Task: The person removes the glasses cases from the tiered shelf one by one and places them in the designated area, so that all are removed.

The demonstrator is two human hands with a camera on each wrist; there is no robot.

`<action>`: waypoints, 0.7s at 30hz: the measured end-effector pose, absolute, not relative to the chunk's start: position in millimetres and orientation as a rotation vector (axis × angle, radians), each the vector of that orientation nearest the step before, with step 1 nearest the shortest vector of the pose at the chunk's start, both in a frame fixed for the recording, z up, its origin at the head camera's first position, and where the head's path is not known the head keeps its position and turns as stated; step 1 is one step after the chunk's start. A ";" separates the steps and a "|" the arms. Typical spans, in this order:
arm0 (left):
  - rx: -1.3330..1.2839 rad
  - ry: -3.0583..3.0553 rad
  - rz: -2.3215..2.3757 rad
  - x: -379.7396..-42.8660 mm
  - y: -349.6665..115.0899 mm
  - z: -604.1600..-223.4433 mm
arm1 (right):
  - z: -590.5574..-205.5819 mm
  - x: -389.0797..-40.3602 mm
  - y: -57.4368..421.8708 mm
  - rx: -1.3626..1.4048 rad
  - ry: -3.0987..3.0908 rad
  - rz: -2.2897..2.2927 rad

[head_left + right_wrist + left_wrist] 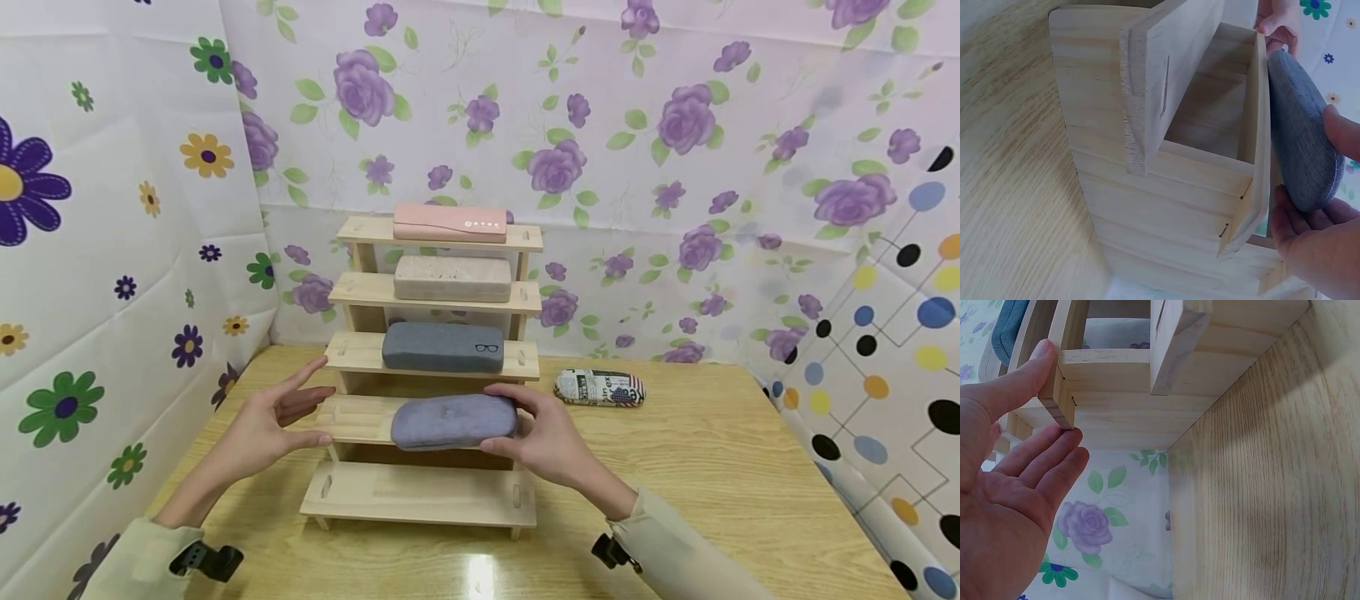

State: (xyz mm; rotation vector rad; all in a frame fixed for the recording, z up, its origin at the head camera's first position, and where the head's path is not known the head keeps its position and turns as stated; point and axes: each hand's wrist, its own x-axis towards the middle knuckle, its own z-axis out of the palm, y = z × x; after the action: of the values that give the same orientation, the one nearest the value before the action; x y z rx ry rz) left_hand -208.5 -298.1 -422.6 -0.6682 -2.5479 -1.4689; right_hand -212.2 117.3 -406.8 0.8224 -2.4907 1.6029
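My right hand (551, 437) grips the right end of a purple-blue fabric glasses case (453, 421), thumb in front and fingers behind. The case lies along the second-lowest shelf of a tiered wooden rack (420, 500); its grey-blue cloth side (1300, 128) shows in the right wrist view. At the left end of that same shelf (1057, 403), my left hand (266, 421) is spread with fingers extended. Its thumb and fingertips lie at the board's end, seemingly touching it. No glasses case is in the left hand.
Higher shelves hold a blue-grey case (442, 347), a beige case (452, 279) and a pink case (450, 223). A newspaper-print case (600, 388) lies on the wooden table (697, 467) right of the rack. Flowered cloth (465, 100) hangs behind; patterned cloths flank both sides.
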 end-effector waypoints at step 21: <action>-0.663 -2.552 -1.492 -209.6 -298.7 -424.2 | -392.2 -199.5 144.8 0.877 -2.410 1.750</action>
State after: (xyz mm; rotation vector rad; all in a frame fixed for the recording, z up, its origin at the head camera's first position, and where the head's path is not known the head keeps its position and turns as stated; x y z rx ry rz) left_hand -209.6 -298.7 -424.2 -0.6632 -2.5521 -1.4921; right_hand -199.5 144.8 -392.2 0.8774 -2.4100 1.7504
